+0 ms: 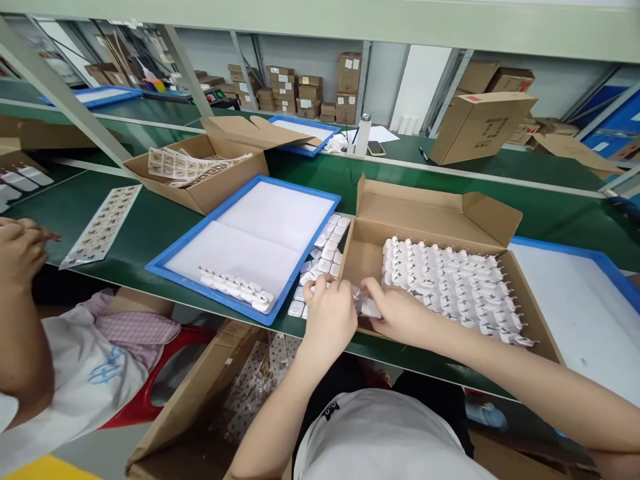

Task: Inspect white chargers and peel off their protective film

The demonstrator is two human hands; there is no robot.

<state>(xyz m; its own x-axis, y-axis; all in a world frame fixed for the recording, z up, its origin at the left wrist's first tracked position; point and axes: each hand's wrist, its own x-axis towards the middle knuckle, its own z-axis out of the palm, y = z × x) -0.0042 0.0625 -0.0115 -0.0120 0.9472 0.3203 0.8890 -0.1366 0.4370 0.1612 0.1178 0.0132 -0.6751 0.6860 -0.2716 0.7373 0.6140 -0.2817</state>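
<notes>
My left hand (330,317) and my right hand (403,313) meet at the near left corner of an open cardboard box (367,253). Between their curled fingers is a small white piece (370,307) with what looks like clear plastic around it; the fingers partly hide it. Rows of small white pieces with thin dark tips (445,283) fill most of the box. Just left of the box lies a pile of loose white square pieces (327,257). Beyond it, a blue-rimmed tray (273,213) carries a short row of white pieces (237,288) along its near edge.
At left sits another person, whose hands (23,247) are near a card strip of small items (103,223). A cardboard box with card sheets (200,190) stands behind the tray. Another blue-rimmed tray (575,300) lies at right. Below the table edge is a large carton (185,400).
</notes>
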